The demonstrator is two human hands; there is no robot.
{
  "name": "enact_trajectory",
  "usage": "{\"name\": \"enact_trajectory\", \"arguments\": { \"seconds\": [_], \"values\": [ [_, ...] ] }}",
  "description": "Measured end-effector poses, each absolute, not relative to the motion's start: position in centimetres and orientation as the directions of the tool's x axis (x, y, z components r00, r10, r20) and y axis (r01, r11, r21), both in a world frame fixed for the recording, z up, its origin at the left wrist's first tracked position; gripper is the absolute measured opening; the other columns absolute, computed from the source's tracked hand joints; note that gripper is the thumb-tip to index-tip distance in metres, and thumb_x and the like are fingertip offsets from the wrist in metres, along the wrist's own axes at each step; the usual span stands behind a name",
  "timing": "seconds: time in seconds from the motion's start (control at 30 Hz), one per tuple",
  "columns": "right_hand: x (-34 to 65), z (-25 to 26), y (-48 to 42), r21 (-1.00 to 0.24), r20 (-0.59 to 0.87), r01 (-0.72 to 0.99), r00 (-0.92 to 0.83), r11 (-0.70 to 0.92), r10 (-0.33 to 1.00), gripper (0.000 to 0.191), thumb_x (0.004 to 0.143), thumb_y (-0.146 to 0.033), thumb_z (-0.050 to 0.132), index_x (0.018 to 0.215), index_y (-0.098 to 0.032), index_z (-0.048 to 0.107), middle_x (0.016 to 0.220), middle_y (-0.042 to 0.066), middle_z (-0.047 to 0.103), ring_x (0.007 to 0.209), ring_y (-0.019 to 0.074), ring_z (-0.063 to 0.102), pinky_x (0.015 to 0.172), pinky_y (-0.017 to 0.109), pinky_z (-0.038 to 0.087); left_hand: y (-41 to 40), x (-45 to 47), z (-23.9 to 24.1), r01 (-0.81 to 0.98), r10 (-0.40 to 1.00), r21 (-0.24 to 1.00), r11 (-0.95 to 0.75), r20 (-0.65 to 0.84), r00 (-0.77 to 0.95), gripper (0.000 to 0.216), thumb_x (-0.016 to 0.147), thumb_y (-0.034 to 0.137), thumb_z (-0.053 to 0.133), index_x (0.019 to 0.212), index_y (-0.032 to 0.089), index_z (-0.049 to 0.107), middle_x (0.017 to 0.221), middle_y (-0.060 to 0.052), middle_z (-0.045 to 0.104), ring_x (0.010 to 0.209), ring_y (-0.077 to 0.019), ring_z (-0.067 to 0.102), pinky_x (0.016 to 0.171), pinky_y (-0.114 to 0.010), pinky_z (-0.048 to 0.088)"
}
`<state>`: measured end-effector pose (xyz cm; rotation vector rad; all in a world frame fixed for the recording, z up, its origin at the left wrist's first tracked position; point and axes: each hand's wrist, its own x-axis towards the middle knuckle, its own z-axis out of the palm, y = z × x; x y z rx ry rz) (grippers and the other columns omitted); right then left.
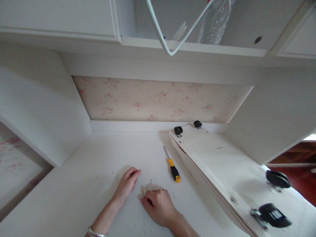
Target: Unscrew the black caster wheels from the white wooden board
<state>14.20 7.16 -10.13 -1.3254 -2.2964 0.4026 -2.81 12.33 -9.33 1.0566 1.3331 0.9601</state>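
My left hand (127, 184) rests on the white desktop (86, 184) with its fingers curled loosely together, holding nothing that I can see. My right hand (158, 205) lies just to its right, fingertips pinched down on small dark screws (148, 186) scattered on the desk; what sits in the pinch is too small to name. A screwdriver (172, 166) with a yellow and black handle lies a little beyond my right hand, its shaft pointing away.
An upturned white board (217, 164) with black caster wheels (277, 179) lies on the desk's right side. Floral wallpaper (158, 98) backs the alcove, with white side panels. Above are cabinets, a white hanger (170, 49) and a clear plastic bottle (214, 23).
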Motion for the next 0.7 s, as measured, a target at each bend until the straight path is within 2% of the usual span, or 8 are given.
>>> {"name": "enact_trajectory", "arguments": {
  "seconds": [0.43,0.6,0.7],
  "values": [
    [14.13,-10.28,7.25,-0.524,0.223,0.732,-0.374,0.434,0.900,0.029,0.090,-0.028,0.054,0.063,-0.021,0.053,0.058,-0.004,0.063,0.052,0.0087,0.054,0.051,0.023,0.026,12.40,-2.94,-9.35,0.000,0.961,0.962,0.274,-0.274,0.023,0.047,0.070,0.063,0.065,0.069,0.022,0.040,0.054,0.011,0.027,0.044,-0.0054,0.018,0.043,-0.022,0.011],
    [13.61,-10.77,6.96,-0.495,0.245,0.747,-0.370,0.444,0.896,0.026,0.088,-0.024,0.055,0.062,-0.020,0.053,0.058,-0.004,0.063,0.050,0.0086,0.053,0.050,0.023,0.025,12.28,-3.04,-9.23,0.012,0.963,0.964,0.266,-0.266,0.035,0.048,0.070,0.064,0.063,0.069,0.022,0.040,0.053,0.011,0.026,0.044,-0.0058,0.018,0.043,-0.022,0.011],
    [13.56,-11.01,6.92,-0.524,0.275,0.732,-0.339,0.436,0.899,0.028,0.090,-0.025,0.053,0.062,-0.020,0.053,0.058,-0.003,0.062,0.050,0.0088,0.052,0.049,0.022,0.026,12.28,-3.21,-9.47,0.022,0.967,0.968,0.250,-0.251,0.047,0.047,0.071,0.063,0.063,0.068,0.022,0.040,0.053,0.011,0.026,0.045,-0.0064,0.019,0.043,-0.022,0.012]
  ]
}}
